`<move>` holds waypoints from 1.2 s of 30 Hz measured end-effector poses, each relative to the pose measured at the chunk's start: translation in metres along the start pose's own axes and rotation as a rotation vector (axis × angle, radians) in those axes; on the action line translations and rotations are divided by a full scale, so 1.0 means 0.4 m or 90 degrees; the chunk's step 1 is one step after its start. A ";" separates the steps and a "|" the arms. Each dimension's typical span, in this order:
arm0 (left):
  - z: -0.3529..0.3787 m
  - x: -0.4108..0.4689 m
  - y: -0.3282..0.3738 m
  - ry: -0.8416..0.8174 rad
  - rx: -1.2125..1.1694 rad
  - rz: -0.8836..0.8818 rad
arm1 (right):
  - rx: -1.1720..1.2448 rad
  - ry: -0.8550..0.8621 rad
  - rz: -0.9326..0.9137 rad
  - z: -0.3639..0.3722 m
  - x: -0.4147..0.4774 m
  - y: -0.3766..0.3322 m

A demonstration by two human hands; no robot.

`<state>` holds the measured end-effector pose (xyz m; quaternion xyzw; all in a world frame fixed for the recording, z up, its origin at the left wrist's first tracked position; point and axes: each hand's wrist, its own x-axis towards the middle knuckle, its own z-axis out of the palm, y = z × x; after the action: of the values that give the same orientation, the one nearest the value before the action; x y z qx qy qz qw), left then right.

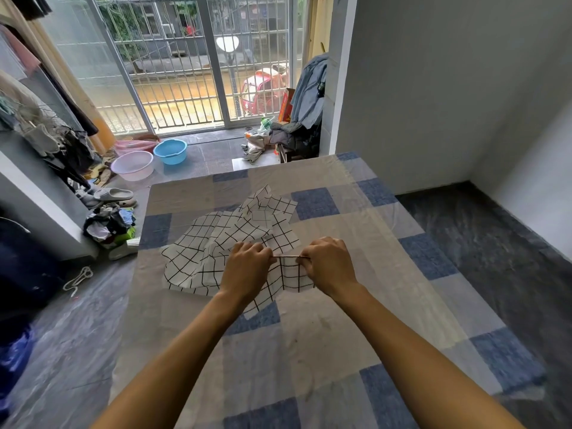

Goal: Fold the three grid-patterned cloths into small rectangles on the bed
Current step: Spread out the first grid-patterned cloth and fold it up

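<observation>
The bed has a blue and grey checked cover. On it lies a messy pile of cloths, white with black lines (thin, soft and light, I think, so they will flop). The left hand and right hand each pinch one cloth's top edge, pulled tight between them. Corners look best to grab.
</observation>
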<state>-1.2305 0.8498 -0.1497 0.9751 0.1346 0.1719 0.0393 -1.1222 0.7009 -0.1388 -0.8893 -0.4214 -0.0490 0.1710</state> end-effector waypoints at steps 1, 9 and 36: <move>0.000 -0.003 -0.008 -0.009 -0.010 0.003 | 0.004 -0.005 0.001 -0.002 0.000 0.009; 0.001 -0.016 -0.034 -0.103 -0.195 -0.031 | 0.098 -0.071 0.040 -0.006 0.004 0.021; 0.012 -0.013 -0.048 -0.014 -0.455 -0.166 | 0.100 -0.017 0.031 0.031 0.034 0.008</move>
<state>-1.2383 0.8667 -0.1584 0.8765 0.1887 0.1909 0.3995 -1.1119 0.7133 -0.1480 -0.8838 -0.4041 0.0004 0.2358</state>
